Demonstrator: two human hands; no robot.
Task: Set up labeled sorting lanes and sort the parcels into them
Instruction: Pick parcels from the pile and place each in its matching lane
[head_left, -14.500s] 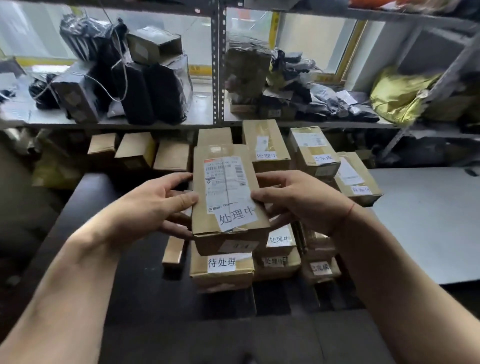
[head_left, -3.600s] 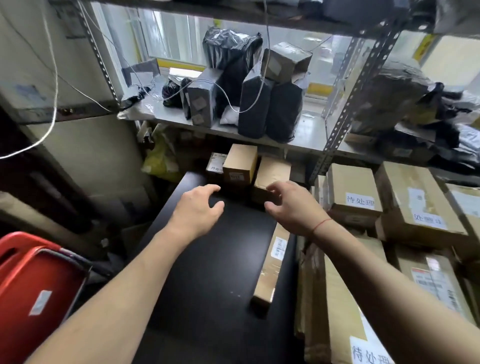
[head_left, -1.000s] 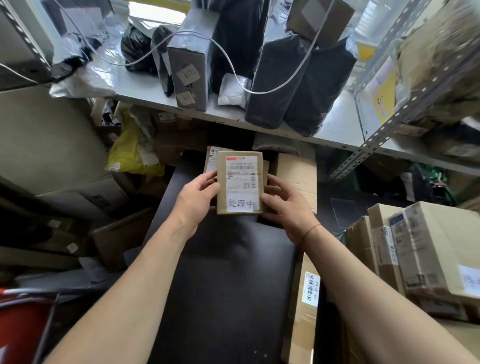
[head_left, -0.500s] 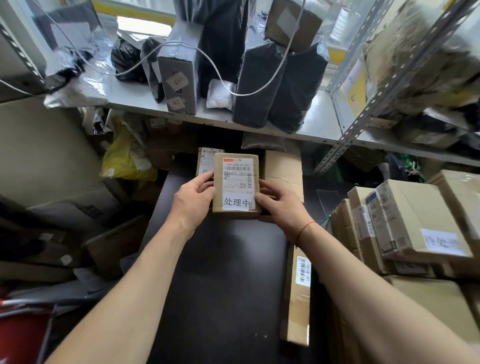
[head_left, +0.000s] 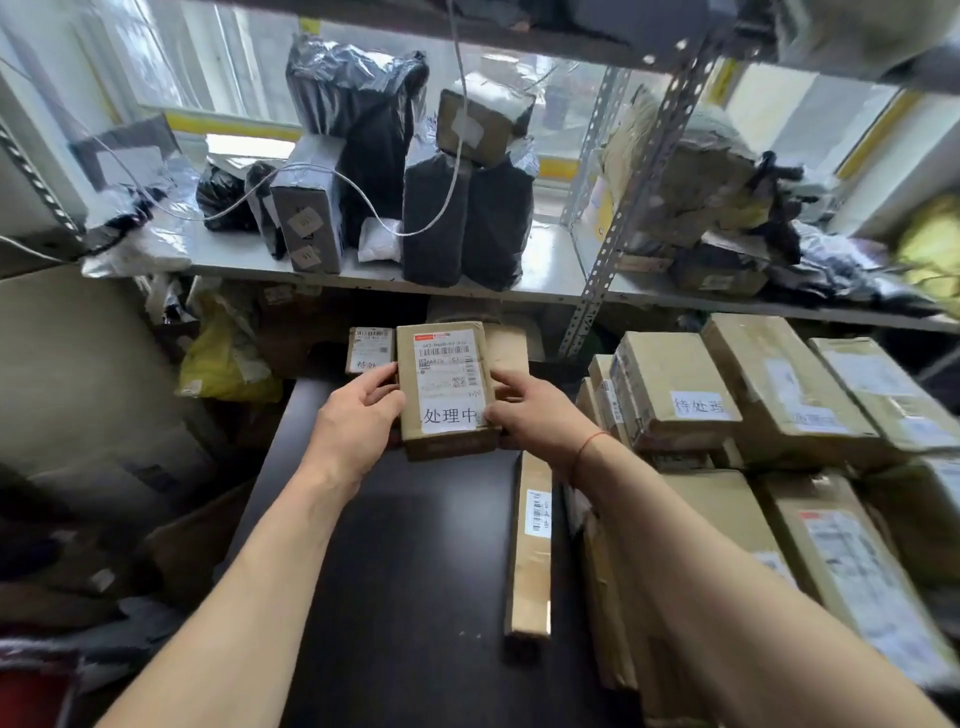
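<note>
The labelled parcel (head_left: 445, 387) is gripped at both sides by the left hand (head_left: 358, 415) and right hand (head_left: 535, 415); it should be lowered flat, label up, onto the far worktop (head_left: 415, 545).

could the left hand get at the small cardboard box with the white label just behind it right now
Probably not yet: the left hand grips the brown labelled parcel, though the small cardboard box with the white label sits close, nothing between.

Metal shelf (head_left: 545, 260) of slotted-angle uprights, window (head_left: 249, 67) behind it. On the shelf: black plastic-wrapped bundles (head_left: 467, 223), a grey taped box (head_left: 309, 223), a white cable (head_left: 415, 228) looping across them. Below the shelf, left: yellow plastic bag (head_left: 223, 358). Bottom left corner: a red object (head_left: 31, 691), blurred.
</note>
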